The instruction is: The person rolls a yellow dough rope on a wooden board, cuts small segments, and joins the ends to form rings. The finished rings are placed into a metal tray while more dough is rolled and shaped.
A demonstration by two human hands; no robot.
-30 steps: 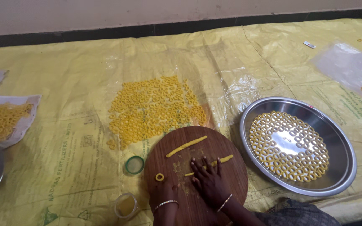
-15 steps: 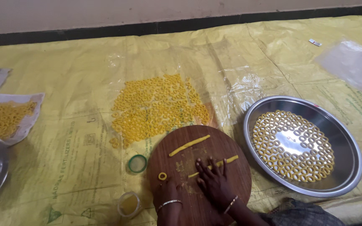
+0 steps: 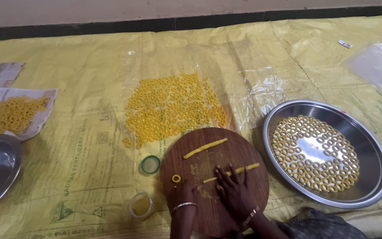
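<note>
Rolling step: right hand (image 3: 234, 191) lies flat, fingers spread, on a dough strip (image 3: 231, 172); left hand (image 3: 183, 191) rests by a ring (image 3: 176, 178). Next needs even pressure.

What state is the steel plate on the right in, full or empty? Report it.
Partly full: the steel plate holds yellow dough rings laid flat in one layer, its rim bare.

Even, soft indoor light, warm yellow cast, glare on clear plastic (image 3: 261, 93) near centre, bright sheen in steel plate (image 3: 379, 177) at 4 o'clock, faint shadows, slight overall softness, hands dark at 6 o'clock.
</note>
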